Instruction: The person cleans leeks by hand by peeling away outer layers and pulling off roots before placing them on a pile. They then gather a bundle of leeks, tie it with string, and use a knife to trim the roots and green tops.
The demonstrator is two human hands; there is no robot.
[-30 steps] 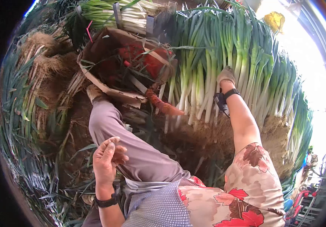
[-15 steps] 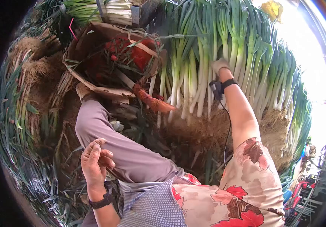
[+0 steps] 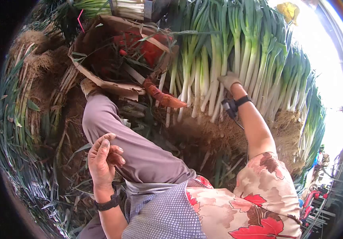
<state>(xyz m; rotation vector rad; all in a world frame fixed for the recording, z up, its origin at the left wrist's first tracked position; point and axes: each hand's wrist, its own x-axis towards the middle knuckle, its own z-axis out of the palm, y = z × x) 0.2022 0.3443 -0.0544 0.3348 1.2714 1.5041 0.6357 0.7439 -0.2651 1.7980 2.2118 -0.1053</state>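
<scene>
My right hand (image 3: 230, 81), in a pale glove, is among the white shanks of the leeks at the upper middle. Its fingers are closed around a leek (image 3: 221, 97) whose root end points down toward me. Other leeks (image 3: 255, 65) stand side by side to its right, green tops away from me, roots (image 3: 229, 135) nearer. Bare and raised over my bent knee, my left hand (image 3: 107, 159) has loosely curled fingers that are apart, with nothing in them.
A torn cardboard box (image 3: 100, 81) with red material and leaf scraps inside stands at upper left. From it juts a tool handle wrapped in reddish-brown material (image 3: 161, 95). Bundled leeks (image 3: 129, 8) lie behind; more leeks (image 3: 24, 99) are piled left. A yellow thing (image 3: 289, 12) is upper right.
My right hand has come slightly nearer to me along the leeks, and its fingers now close on one. My left hand has hardly moved. The whole view has shifted a little.
</scene>
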